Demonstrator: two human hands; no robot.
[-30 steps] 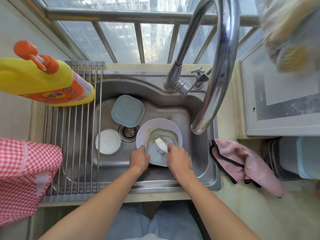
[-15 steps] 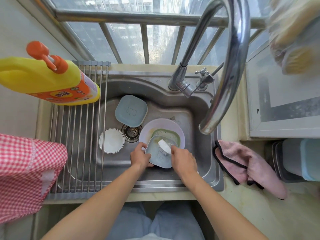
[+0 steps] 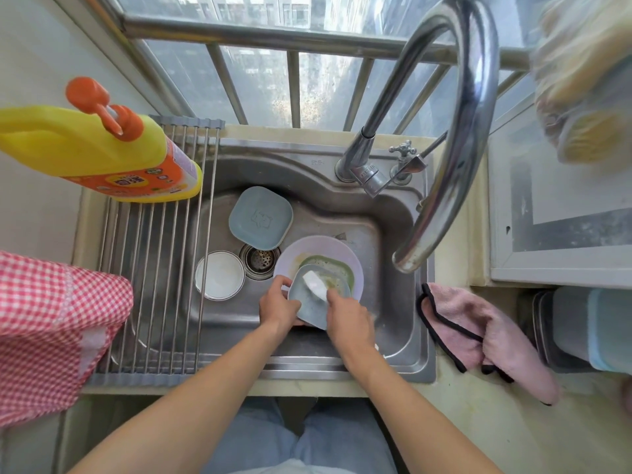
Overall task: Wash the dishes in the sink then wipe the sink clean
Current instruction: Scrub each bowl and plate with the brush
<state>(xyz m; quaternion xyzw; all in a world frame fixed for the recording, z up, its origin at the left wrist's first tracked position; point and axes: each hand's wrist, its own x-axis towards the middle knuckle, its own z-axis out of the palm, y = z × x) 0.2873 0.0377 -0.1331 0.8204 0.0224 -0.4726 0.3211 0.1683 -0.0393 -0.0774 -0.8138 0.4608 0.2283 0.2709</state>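
Observation:
In the steel sink (image 3: 393, 234), my left hand (image 3: 277, 306) grips the left edge of a small blue square plate (image 3: 309, 307), tilted toward me. My right hand (image 3: 349, 321) holds a white dish brush (image 3: 315, 284) with its bristles pressed on that plate. Under it lies a lilac round plate (image 3: 319, 248) holding a green dish (image 3: 338, 266) with yellowish residue. Another blue square plate (image 3: 260, 218) rests behind the drain (image 3: 257, 258). A white round dish (image 3: 219, 275) lies left of the drain, partly under the rack.
A roll-up steel drying rack (image 3: 150, 289) covers the sink's left part. A yellow-orange detergent bottle (image 3: 102, 155) hangs at left, above a red checked cloth (image 3: 51, 330). The tall faucet (image 3: 455, 138) arches over the sink's right. A pink cloth (image 3: 485, 336) lies on the right counter.
The brush has slid up and to the left across the blue plate. My left hand keeps its grip on the plate's edge. The view has shifted slightly.

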